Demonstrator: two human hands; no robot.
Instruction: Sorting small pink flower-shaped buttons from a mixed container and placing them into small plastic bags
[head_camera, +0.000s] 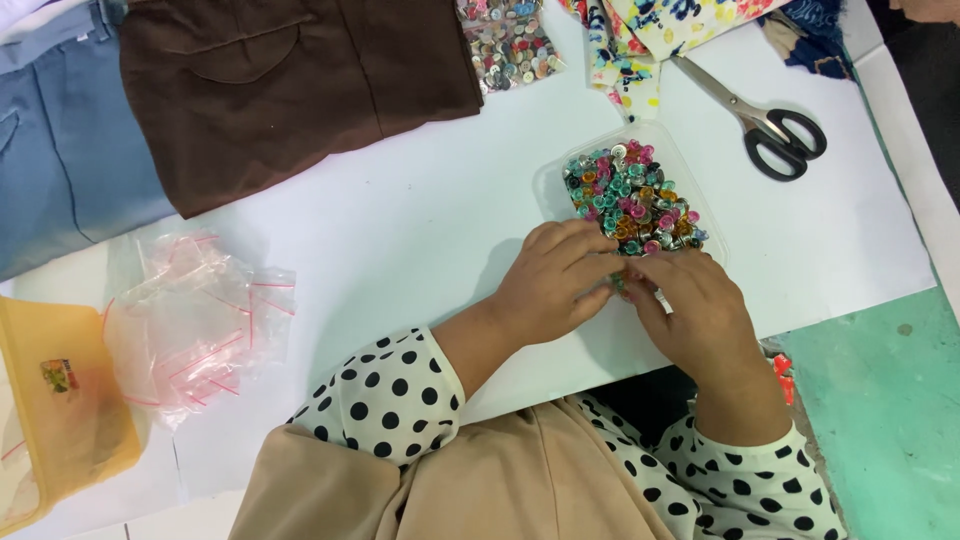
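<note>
- Left hand (555, 280) and right hand (700, 315) – knuckles up, fingertips meeting, curled narrow; what they pinch I cannot tell.
- Clear tray of coloured buttons (632, 200) – on the white worktop (400, 220), touching both hands' fingertips.

Single head view only: your camera looks almost straight down at the white table (400, 230), fairly close. The tray (640, 160) sits right of centre, your hands just below it, scissors (770, 125) above-right near the frame top.
</note>
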